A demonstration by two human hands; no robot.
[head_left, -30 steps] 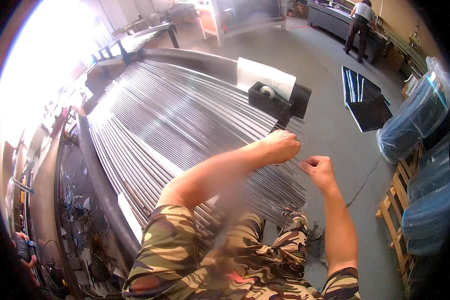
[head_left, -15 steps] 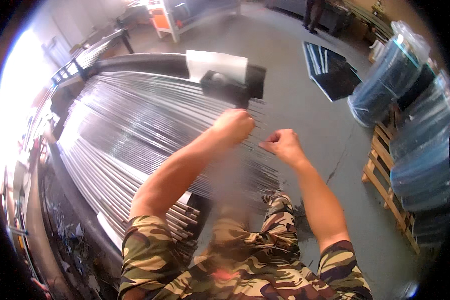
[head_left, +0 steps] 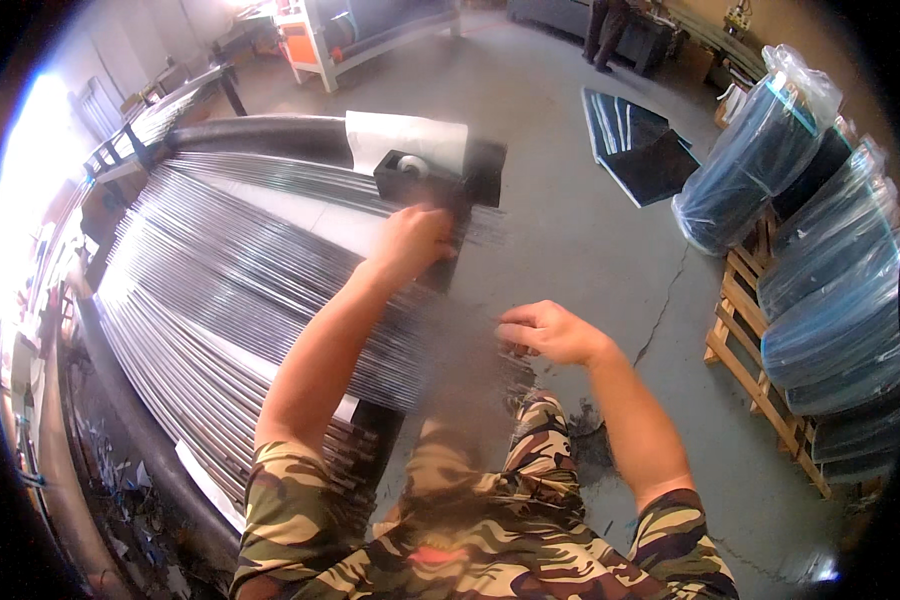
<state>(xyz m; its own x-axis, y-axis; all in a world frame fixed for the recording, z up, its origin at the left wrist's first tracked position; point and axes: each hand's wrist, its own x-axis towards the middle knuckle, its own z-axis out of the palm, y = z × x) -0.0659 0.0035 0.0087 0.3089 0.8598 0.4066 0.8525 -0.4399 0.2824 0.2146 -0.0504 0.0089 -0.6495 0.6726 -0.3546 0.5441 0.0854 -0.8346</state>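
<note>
Long thin silvery metal strips (head_left: 260,265) lie side by side across a bench to my left, their near ends blurred. My left hand (head_left: 417,238) is curled closed at the far side of the main bundle, beside a small black open-topped box (head_left: 402,178) holding a white round object. Whatever is in its fingers is hidden. My right hand (head_left: 552,333) is by the strips' right ends, fingers bent together; I cannot make out what they grip. A bare white band (head_left: 305,220) of bench separates the main bundle from a narrow far group of strips (head_left: 270,172).
White paper (head_left: 402,138) lies behind the box. Thicker rods (head_left: 185,355) rest at the bench's near side. Plastic-wrapped rolls (head_left: 750,150) stand at right, by a wooden pallet (head_left: 745,300). Dark panels (head_left: 640,150) lie on the floor. Another person's legs (head_left: 602,35) show at the back.
The main bundle has shifted toward me, uncovering the white band behind it. My left hand has moved left, and my right hand has come lower and nearer to me. The view has shifted slightly.
</note>
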